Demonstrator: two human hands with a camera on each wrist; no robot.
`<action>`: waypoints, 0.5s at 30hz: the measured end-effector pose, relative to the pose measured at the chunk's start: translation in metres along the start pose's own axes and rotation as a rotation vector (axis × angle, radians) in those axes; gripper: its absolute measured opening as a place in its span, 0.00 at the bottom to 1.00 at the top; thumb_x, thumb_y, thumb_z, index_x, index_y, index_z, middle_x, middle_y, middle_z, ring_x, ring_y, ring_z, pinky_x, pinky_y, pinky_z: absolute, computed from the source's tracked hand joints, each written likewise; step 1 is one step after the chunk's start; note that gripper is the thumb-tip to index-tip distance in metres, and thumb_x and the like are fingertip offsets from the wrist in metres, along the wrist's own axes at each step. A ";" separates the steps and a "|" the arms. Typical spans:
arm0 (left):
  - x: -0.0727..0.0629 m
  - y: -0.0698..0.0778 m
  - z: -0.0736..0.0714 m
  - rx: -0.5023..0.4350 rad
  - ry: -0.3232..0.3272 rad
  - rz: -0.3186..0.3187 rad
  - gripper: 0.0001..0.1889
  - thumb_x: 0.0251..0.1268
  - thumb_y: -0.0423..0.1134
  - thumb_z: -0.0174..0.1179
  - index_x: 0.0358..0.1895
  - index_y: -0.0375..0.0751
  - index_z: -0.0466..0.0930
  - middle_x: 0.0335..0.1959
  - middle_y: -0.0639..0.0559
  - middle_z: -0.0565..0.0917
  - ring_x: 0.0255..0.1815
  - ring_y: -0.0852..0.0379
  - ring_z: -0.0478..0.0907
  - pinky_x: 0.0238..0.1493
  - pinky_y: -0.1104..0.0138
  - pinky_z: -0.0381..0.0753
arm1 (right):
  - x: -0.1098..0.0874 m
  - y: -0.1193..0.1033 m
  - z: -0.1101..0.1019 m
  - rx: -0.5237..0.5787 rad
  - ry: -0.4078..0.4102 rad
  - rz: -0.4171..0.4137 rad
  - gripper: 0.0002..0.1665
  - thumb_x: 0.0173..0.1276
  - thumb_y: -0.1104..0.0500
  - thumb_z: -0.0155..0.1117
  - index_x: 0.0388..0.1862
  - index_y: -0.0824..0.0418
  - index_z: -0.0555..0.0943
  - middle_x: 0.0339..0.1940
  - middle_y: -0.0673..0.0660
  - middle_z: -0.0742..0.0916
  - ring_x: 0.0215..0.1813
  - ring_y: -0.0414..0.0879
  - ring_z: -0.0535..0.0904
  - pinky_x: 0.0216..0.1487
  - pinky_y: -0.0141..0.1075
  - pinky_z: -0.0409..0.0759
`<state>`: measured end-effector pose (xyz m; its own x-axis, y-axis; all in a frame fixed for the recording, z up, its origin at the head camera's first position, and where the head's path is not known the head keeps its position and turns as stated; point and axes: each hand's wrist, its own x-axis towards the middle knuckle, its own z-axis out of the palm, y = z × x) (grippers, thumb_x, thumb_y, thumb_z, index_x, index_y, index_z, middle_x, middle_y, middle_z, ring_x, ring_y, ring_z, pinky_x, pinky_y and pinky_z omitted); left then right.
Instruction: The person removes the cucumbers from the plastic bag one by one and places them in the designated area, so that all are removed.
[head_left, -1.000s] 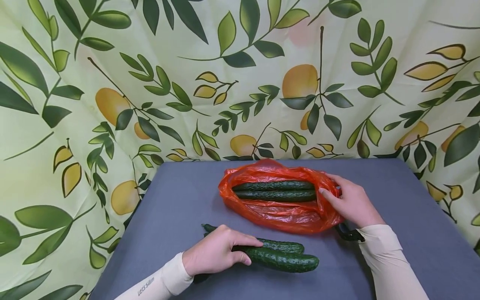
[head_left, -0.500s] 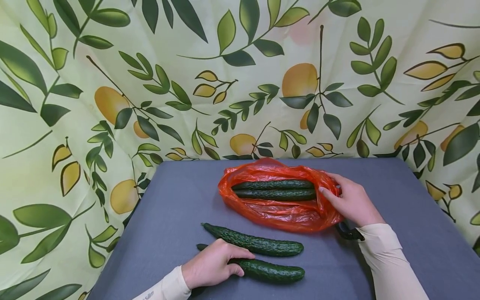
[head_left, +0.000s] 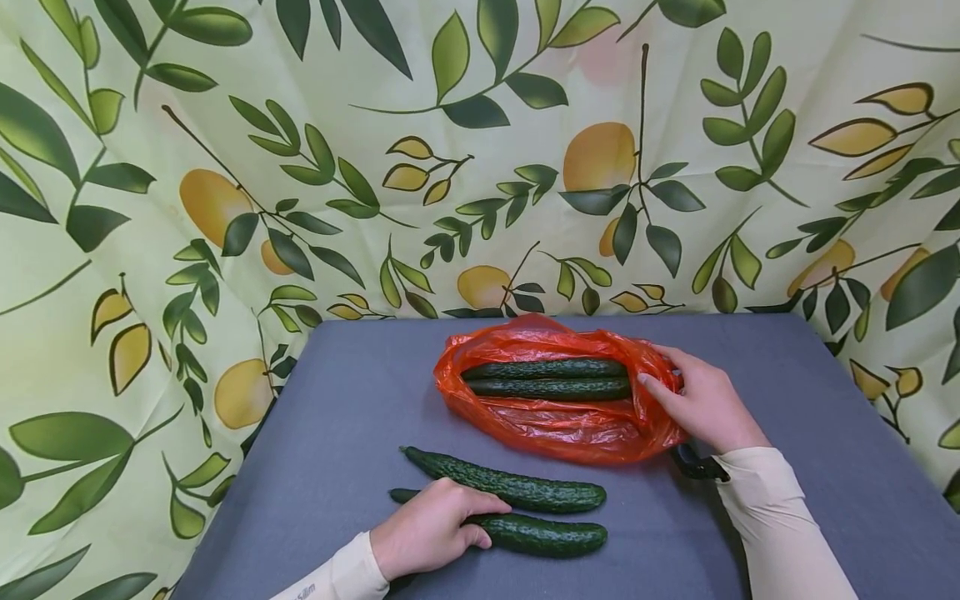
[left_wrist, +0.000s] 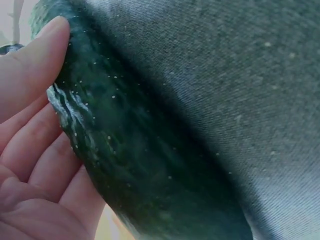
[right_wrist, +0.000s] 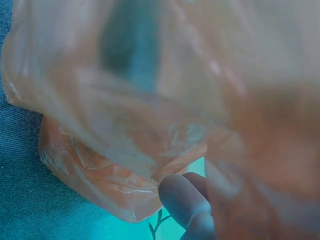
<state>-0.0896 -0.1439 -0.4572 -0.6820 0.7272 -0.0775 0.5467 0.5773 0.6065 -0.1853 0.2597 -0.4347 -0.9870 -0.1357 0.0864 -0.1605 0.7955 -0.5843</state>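
Near the front of the table, my left hand [head_left: 427, 527] grips a dark green cucumber [head_left: 540, 535] around its middle, thumb on the near side. The left wrist view shows this cucumber [left_wrist: 135, 145] lying along the cloth. Just behind it lies a second cucumber [head_left: 517, 485], roughly parallel and apart from it. Two more cucumbers [head_left: 547, 389] rest side by side inside a red plastic bag [head_left: 555, 433], whose mouth is spread wide. My right hand [head_left: 705, 404] pinches the bag's right end; in the right wrist view, bag film [right_wrist: 100, 175] hides most of the fingers.
A grey cloth [head_left: 337, 400] covers the table. Behind it and at both sides hangs a curtain [head_left: 510, 150] printed with leaves and fruit. A black strap-like piece [head_left: 697, 463] shows beneath the right wrist.
My left hand has drawn its cucumber left and towards me, so a gap now separates it from the cucumber behind. The right hand and bag have stayed put.
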 end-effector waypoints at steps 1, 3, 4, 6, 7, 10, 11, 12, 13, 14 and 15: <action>0.000 0.001 0.000 0.004 0.000 -0.002 0.20 0.71 0.37 0.73 0.64 0.53 0.89 0.59 0.61 0.91 0.56 0.72 0.86 0.53 0.74 0.87 | 0.000 0.000 0.000 0.001 0.000 0.000 0.42 0.79 0.42 0.66 0.81 0.65 0.70 0.69 0.73 0.83 0.60 0.67 0.85 0.53 0.61 0.90; 0.000 0.002 0.000 0.008 -0.004 -0.009 0.20 0.70 0.37 0.73 0.64 0.52 0.89 0.59 0.60 0.91 0.57 0.71 0.86 0.53 0.73 0.87 | 0.001 0.000 0.000 -0.001 0.001 -0.002 0.42 0.79 0.42 0.66 0.81 0.65 0.70 0.69 0.73 0.83 0.60 0.67 0.85 0.53 0.61 0.90; 0.001 0.002 0.000 0.010 -0.007 -0.015 0.20 0.70 0.37 0.73 0.64 0.52 0.89 0.60 0.61 0.91 0.58 0.71 0.86 0.54 0.73 0.87 | 0.001 0.000 0.000 -0.001 0.004 -0.002 0.42 0.79 0.42 0.66 0.81 0.65 0.70 0.69 0.73 0.83 0.60 0.67 0.85 0.53 0.61 0.90; 0.001 0.004 0.000 0.022 -0.009 -0.024 0.20 0.70 0.37 0.73 0.64 0.52 0.89 0.60 0.60 0.90 0.60 0.69 0.86 0.55 0.72 0.87 | 0.001 0.001 0.000 -0.001 0.008 -0.002 0.42 0.79 0.41 0.66 0.81 0.65 0.70 0.69 0.73 0.83 0.60 0.67 0.85 0.53 0.61 0.90; 0.001 0.004 0.000 0.029 -0.011 -0.030 0.21 0.70 0.37 0.73 0.64 0.52 0.89 0.60 0.60 0.90 0.60 0.69 0.86 0.56 0.72 0.87 | 0.001 0.001 0.000 -0.002 0.010 -0.002 0.42 0.79 0.41 0.66 0.81 0.65 0.70 0.69 0.73 0.83 0.60 0.67 0.84 0.54 0.61 0.90; 0.001 0.007 0.000 0.058 -0.012 -0.049 0.21 0.70 0.37 0.74 0.65 0.51 0.89 0.61 0.61 0.90 0.62 0.68 0.86 0.58 0.71 0.87 | 0.001 0.002 -0.001 -0.001 0.011 -0.001 0.43 0.79 0.41 0.65 0.81 0.65 0.70 0.70 0.73 0.83 0.61 0.68 0.84 0.54 0.62 0.90; 0.001 0.008 -0.001 0.076 -0.011 -0.052 0.21 0.69 0.37 0.74 0.65 0.52 0.89 0.61 0.61 0.90 0.62 0.67 0.86 0.58 0.71 0.87 | 0.001 0.002 -0.001 -0.001 0.010 0.001 0.43 0.79 0.40 0.65 0.81 0.64 0.70 0.70 0.73 0.83 0.61 0.68 0.84 0.54 0.62 0.90; 0.001 0.009 -0.001 0.089 -0.013 -0.059 0.22 0.69 0.36 0.74 0.65 0.52 0.89 0.61 0.62 0.90 0.62 0.68 0.86 0.58 0.71 0.87 | 0.001 0.003 -0.001 0.001 0.009 0.001 0.43 0.79 0.40 0.65 0.81 0.64 0.70 0.70 0.72 0.83 0.61 0.68 0.84 0.54 0.62 0.90; 0.000 0.011 -0.001 0.101 -0.014 -0.065 0.22 0.69 0.36 0.74 0.65 0.52 0.89 0.61 0.62 0.90 0.61 0.68 0.86 0.57 0.71 0.87 | 0.001 0.003 0.000 0.001 0.008 0.001 0.43 0.79 0.40 0.65 0.81 0.64 0.70 0.70 0.72 0.83 0.61 0.68 0.84 0.55 0.62 0.90; 0.000 0.012 -0.002 0.116 -0.013 -0.067 0.22 0.69 0.35 0.74 0.64 0.52 0.89 0.60 0.62 0.90 0.60 0.68 0.87 0.56 0.71 0.87 | 0.001 0.003 0.000 0.001 0.008 0.000 0.43 0.79 0.40 0.65 0.81 0.64 0.70 0.70 0.72 0.83 0.62 0.68 0.84 0.55 0.62 0.89; -0.001 0.013 -0.002 0.129 -0.011 -0.067 0.22 0.68 0.35 0.74 0.64 0.52 0.89 0.60 0.63 0.90 0.59 0.69 0.87 0.56 0.72 0.87 | 0.001 0.003 0.000 0.000 0.009 -0.001 0.43 0.79 0.40 0.65 0.81 0.64 0.70 0.70 0.72 0.83 0.62 0.68 0.84 0.56 0.63 0.89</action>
<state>-0.0828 -0.1378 -0.4472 -0.7143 0.6888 -0.1237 0.5584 0.6675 0.4925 -0.1867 0.2625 -0.4365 -0.9868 -0.1314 0.0944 -0.1618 0.7956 -0.5838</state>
